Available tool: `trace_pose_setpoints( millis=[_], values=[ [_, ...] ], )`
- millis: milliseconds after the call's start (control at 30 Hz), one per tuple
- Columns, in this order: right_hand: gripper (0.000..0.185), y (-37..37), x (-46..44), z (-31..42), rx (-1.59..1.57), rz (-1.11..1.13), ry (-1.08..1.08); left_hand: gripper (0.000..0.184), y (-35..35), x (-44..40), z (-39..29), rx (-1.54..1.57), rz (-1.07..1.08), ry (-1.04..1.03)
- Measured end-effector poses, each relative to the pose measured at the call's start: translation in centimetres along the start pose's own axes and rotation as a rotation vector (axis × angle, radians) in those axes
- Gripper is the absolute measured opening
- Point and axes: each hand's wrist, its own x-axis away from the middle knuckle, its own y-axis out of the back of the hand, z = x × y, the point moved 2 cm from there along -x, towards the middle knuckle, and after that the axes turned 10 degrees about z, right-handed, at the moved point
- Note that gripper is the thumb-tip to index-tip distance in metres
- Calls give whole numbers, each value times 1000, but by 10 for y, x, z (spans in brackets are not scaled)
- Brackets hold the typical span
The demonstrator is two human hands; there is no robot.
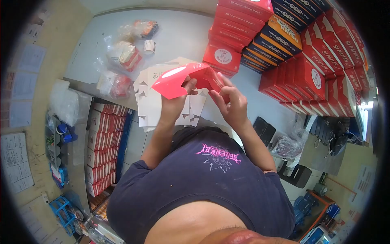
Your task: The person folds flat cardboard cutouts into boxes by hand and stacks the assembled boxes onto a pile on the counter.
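A partly folded red cardboard box (172, 82) with a white oval print is raised above the table in front of my chest. My left hand (178, 99) grips it from below, the fingers curled at its inner side. At the box's right end my right hand (233, 99) is closed with thumb and fingers at a red flap. Beneath lies a pile of flat white cardboard blanks (144, 103) with cut tabs, partly hidden by the box and my arms.
Stacked red boxes (221, 57), dark boxes (264, 51) and more red boxes (313, 79) rise at the right. Plastic-wrapped packets (124, 57) and a white paper roll (149, 46) lie at the left. A shelf of packed red cartons (103, 142) stands lower left.
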Motion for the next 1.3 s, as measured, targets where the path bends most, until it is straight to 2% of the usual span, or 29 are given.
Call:
trace_pose_setpoints(
  millis=[100, 167, 267, 333, 367, 400, 467, 500, 567, 633, 700, 733, 767, 800, 833, 867, 900, 933, 967, 1000, 1033, 1067, 1133, 1167, 1200, 1233, 1267, 1300],
  values=[
    [29, -4, -1, 0, -26, -10, -2, 21, -7, 5, 3, 76, -97, -34],
    [27, -9, -3, 3, 25, -86, 31, 22, -16, 8, 0, 115, -49, -12],
    [30, -13, -6, 4, -21, -21, -53, 25, -28, 11, 4, 223, -22, 60],
    [35, -3, -12, 11, -40, 68, -32, 27, -14, 5, 18, 351, 43, 169],
    [41, 0, -12, 13, -60, 157, -17, 26, -8, 4, 17, 362, 121, 179],
    [41, 1, -9, 10, -59, 155, -21, 26, -1, 5, 17, 361, 124, 182],
    [52, -4, 1, 0, -140, 286, -162, 21, 4, 8, 12, 308, 325, 276],
    [52, -6, 2, -2, -141, 286, -163, 15, 4, 7, 10, 243, 312, 348],
    [60, -8, 0, -1, -209, 145, -11, 16, -6, 8, 1, 288, 267, 336],
    [65, -9, 4, 1, -200, 143, -52, 17, -2, 6, 0, 332, 219, 323],
    [69, -13, 17, -8, -185, 142, -91, 22, 13, 1, 8, 912, 174, 329],
    [67, -24, 35, -29, -260, 256, -247, 22, 19, 0, 10, 914, 179, 326],
    [66, -33, 50, -46, -331, 363, -404, 26, 25, -2, 11, 779, 143, 286],
    [66, -35, 56, -51, -318, 352, -402, 32, 22, -6, 7, 647, 113, 242],
    [63, -39, 63, -55, -414, 355, -484, 38, 16, -7, 2, 426, 145, 296],
    [59, -41, 68, -54, -513, 354, -566, 38, 10, 1, 8, 429, 162, 293],
    [52, -35, 62, -42, -670, 328, -649, 46, 5, 13, 14, -154, 303, 94],
    [52, -28, 56, -41, -663, 309, -643, 51, -5, 23, 13, -451, 388, -11],
    [50, -23, 52, -40, -810, 442, -626, 57, -14, 33, 13, -741, 435, -140],
    [48, -18, 51, -41, -955, 577, -604, 59, -29, 43, 10, -1010, 438, -190],
    [54, -11, 52, -48, -1022, 683, -634, 60, -33, 48, 13, -1145, 442, -228],
    [54, -1, 45, -49, -1012, 663, -623, 61, -37, 53, 16, -1280, 441, -270],
    [71, 23, 26, -38, -646, 920, -624, 44, -28, 49, 39, -1017, 337, -183],
    [72, 28, 16, -26, -388, 819, -461, 44, -28, 46, 37, -1019, 350, -209],
    [72, 26, 13, -20, -373, 798, -453, 36, -25, 41, 37, -829, 333, -68],
    [79, 25, 7, -11, -325, 708, -305, 29, -23, 36, 37, -639, 313, 67],
    [87, 24, -1, -4, -271, 618, -152, 22, -24, 36, 46, -309, 185, -1],
    [87, 20, -6, 3, -250, 600, -130, 23, -19, 34, 50, -87, 165, 57]
  ],
)
